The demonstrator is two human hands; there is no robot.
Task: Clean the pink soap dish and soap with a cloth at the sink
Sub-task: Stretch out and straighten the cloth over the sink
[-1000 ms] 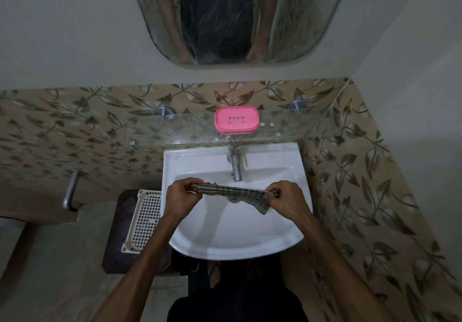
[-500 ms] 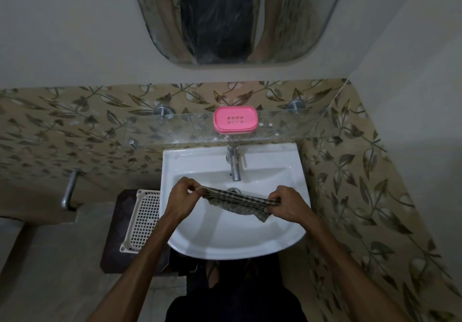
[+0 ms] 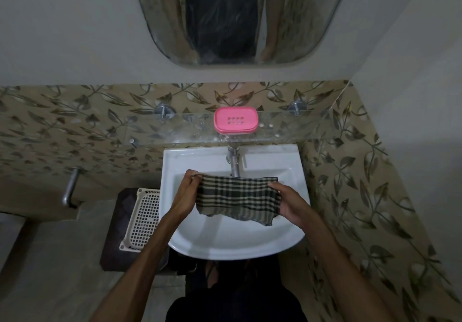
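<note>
1. The left hand (image 3: 186, 191) reaches in from the lower left with the forearm rising steeply. Its fingers curl at the top and pinch the left upper corner of the dark green and cream checked woven cloth (image 3: 237, 198).
2. The right hand (image 3: 291, 203) comes in from the lower right, back of the hand facing up, with the thumb and fingers gripping the cloth's right edge.
3. The cloth is spread open between the two hands over the bowl of the white glossy ceramic sink (image 3: 225, 241). Its lower edge hangs uneven and slightly frayed.
4. The pink plastic soap dish (image 3: 235, 119), a rounded rectangle with two rows of small slots in its top, sits on the clear glass shelf (image 3: 175, 131) above the sink, well apart from both hands. The soap cannot be seen.
5. A chrome metal tap (image 3: 233, 161) stands at the back of the sink, just behind the cloth's upper edge.
6. Round metal studs hold the shelf against the beige wall tiles (image 3: 75, 121) printed with a leaf pattern.
7. A cream plastic lattice basket (image 3: 142, 221) rests on a dark stool to the left of the sink.
8. A mirror (image 3: 225, 16) with rounded corners hangs on the plain wall above.
</note>
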